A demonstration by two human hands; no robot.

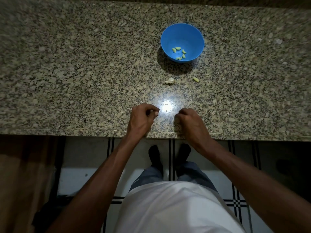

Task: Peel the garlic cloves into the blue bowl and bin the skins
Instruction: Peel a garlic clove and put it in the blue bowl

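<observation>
Speckled granite bench (67, 73) filled the upper half of the frame, with a bright glare spot near its front edge. Blue bowl (182, 42) stood upper right of centre, holding about six peeled cloves (179, 53) on its floor. Below the bowl, on the bench, lay an unpeeled garlic piece (170, 81) in its white skin, and to the right of it, apart, one loose peeled clove (195, 79). Left hand (143, 119) sat at lower centre, left of the glare, fingers curled, grip closed on something small and pale (155, 113) at the fingertips, possibly a clove or a scrap of skin; too small to tell which. Right hand (188, 121) sat right of the glare, fingers curled under, knuckles up; whether its grip held anything could not be told. Both hands were near the front edge of the bench, well apart from the bowl. Tiled floor with dark lines showed below the bench edge.
</observation>
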